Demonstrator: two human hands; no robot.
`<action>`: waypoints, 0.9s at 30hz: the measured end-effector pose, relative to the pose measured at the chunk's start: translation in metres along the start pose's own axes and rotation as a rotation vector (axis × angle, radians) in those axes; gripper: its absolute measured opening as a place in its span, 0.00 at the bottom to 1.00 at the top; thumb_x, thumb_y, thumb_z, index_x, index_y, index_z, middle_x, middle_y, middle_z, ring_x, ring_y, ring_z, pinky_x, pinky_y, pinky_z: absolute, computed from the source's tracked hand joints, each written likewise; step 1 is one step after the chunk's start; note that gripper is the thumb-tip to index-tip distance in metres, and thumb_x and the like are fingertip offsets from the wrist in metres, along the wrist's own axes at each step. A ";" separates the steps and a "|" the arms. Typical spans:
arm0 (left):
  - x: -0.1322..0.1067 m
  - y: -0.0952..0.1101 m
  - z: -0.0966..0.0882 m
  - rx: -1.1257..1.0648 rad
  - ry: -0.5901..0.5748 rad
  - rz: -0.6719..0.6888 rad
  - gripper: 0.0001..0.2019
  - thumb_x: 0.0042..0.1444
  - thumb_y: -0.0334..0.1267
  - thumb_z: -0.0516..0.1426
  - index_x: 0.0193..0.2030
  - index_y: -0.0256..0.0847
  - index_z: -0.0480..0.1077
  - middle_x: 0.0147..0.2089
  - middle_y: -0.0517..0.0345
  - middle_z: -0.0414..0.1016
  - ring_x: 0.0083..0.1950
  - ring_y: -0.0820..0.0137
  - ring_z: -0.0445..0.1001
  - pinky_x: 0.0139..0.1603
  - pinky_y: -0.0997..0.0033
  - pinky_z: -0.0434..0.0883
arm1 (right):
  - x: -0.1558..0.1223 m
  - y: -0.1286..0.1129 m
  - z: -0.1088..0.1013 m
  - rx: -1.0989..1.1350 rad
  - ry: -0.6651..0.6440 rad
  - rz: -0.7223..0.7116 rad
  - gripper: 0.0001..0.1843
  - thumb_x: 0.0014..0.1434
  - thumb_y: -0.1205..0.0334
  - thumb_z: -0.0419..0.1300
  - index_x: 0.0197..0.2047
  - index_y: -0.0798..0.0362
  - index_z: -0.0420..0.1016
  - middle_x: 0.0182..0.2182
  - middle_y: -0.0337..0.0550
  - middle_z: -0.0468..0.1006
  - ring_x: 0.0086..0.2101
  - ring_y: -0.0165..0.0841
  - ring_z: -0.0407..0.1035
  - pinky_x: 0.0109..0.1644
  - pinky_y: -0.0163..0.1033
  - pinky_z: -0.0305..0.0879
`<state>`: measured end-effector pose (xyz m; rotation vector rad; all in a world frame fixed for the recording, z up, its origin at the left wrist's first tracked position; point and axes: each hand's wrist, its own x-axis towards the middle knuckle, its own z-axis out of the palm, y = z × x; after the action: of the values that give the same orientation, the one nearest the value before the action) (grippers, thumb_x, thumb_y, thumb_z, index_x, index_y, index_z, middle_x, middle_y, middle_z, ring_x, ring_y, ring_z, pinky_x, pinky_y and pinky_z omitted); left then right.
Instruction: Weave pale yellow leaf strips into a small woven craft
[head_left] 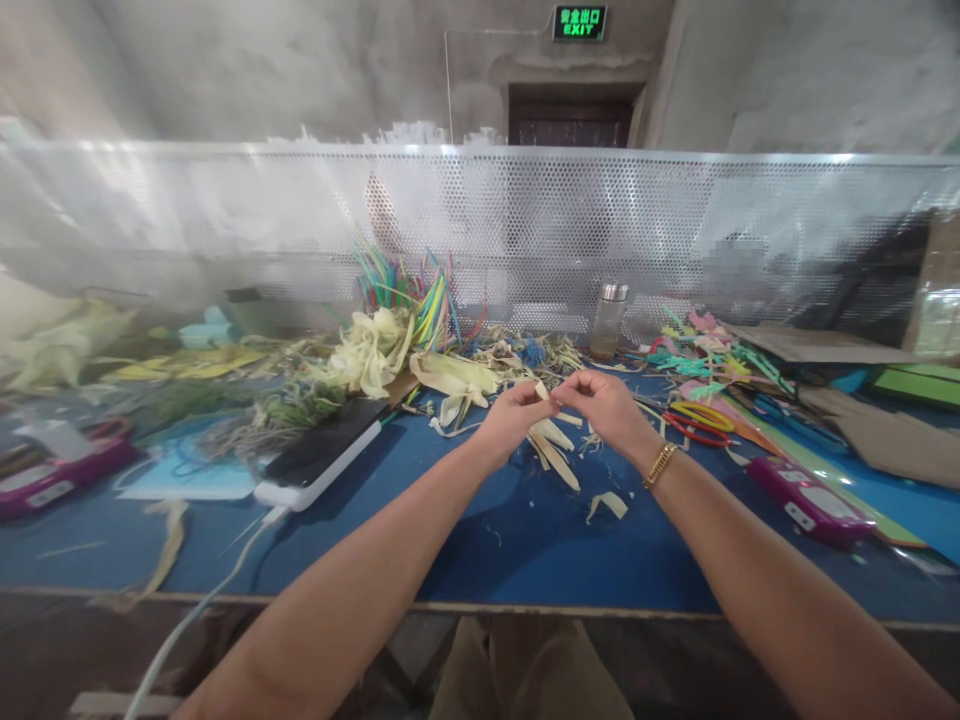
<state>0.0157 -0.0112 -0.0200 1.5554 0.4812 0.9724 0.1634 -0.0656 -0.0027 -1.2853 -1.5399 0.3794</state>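
Over the middle of the blue table, my left hand (516,418) is closed on a pale strip of corn husk (541,391). My right hand (606,408), with a gold bracelet at the wrist, pinches at the same strip, its fingertips meeting those of the left. Exactly what lies between the right fingertips is too small to tell. Below both hands, several cut husk strips (555,462) lie on the table, and a small husk scrap (609,504) sits nearer to me. Just beyond the left hand rests a wider husk piece (454,378).
A white power bank (322,470) with a cable lies left. Behind are piled husks (371,350), coloured stems (431,300) and a glass bottle (609,325). Rightward are wire coils (701,418) and a purple device (810,500). A perforated metal screen (300,215) closes the back.
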 end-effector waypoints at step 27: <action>-0.007 0.004 -0.009 -0.377 -0.387 -0.340 0.11 0.45 0.39 0.65 0.31 0.34 0.72 0.30 0.54 0.75 0.32 0.75 0.74 0.41 0.71 0.68 | 0.002 -0.002 -0.013 0.152 -0.035 -0.124 0.14 0.48 0.51 0.65 0.32 0.52 0.76 0.29 0.41 0.76 0.31 0.31 0.67 0.38 0.38 0.64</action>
<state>0.0038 -0.0119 -0.0185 1.2278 0.2570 0.4513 0.1733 -0.0692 0.0054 -1.0655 -1.5796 0.4328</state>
